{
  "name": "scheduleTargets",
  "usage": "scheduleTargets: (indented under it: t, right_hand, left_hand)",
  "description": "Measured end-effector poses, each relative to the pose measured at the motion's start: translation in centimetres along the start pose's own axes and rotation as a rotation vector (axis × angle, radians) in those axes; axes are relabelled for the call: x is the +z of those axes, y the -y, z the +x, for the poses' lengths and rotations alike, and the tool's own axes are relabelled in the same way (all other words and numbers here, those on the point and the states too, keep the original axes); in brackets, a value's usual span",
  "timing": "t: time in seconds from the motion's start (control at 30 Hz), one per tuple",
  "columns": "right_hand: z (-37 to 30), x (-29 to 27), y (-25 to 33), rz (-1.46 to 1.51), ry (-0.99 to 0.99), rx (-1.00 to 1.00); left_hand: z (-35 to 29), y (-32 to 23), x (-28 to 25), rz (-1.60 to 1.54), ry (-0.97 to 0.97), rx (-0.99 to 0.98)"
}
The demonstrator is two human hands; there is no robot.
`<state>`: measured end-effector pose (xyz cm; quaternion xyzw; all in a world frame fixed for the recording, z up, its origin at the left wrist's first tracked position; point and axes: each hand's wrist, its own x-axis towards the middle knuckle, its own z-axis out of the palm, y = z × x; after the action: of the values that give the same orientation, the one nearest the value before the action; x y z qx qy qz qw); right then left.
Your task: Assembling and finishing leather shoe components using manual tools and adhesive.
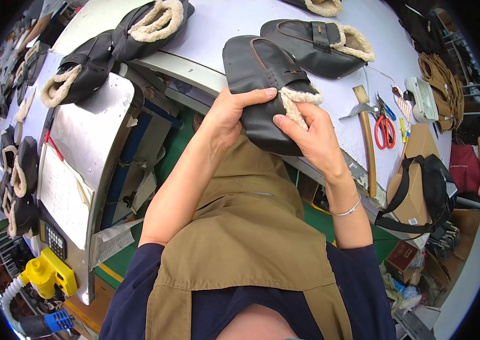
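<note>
Head view: both hands on one dark grey fleece-lined slipper (257, 85), held at the near edge of the white surface (217, 25), toe end resting on the surface, heel end hanging over the edge toward the person.

Left hand (230, 116): wrapped around the slipper's left side near the opening, thumb lying across the top by the cream fleece collar. Closed on it, firm hold.

Right hand (311, 136): fingers pinched on the fleece trim at the heel opening, rest of the hand under the slipper's right side. Also closed on the slipper. Thin silver bracelet (349, 208) on that wrist.

Around it on the surface:
- second matching slipper (316, 45) just beyond and to the right of the held one, lying flat, strap across the top, apart from it.
- part of a third fleece collar (324, 7) at the top edge, mostly cut off.
- hammer (366, 133) with wooden handle to the right of the right hand, handle running toward the near edge.
- red-handled scissors (384, 130) just right of the hammer.
- small white device (423, 97) further right; cannot tell what it is.

Left side: two more dark slippers (115, 45) with fleece showing, piled at the corner above a metal machine cover (90, 136). More slippers in a row (16, 181) along the far left. Yellow blower-type tool (47, 272) bottom left.

Right side below the surface: cardboard box with a black bag (421, 192) strapped around it.

Person wears a tan apron (245, 238) over dark blue sleeves.
</note>
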<state>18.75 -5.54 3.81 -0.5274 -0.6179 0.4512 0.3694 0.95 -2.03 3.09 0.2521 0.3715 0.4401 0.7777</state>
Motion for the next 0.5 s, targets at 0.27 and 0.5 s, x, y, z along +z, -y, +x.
scheduleTargets:
  t: [0.27, 0.5]
  right_hand:
    - [0.9, 0.2, -0.7, 0.291, -0.034, 0.072]
    - [1.1, -0.2, 0.5, -0.109, -0.009, -0.006]
  left_hand:
    - [-0.3, 0.7, 0.7, 0.062, 0.018, 0.047]
    - [-0.6, -0.2, 1.1, 0.063, -0.067, 0.053]
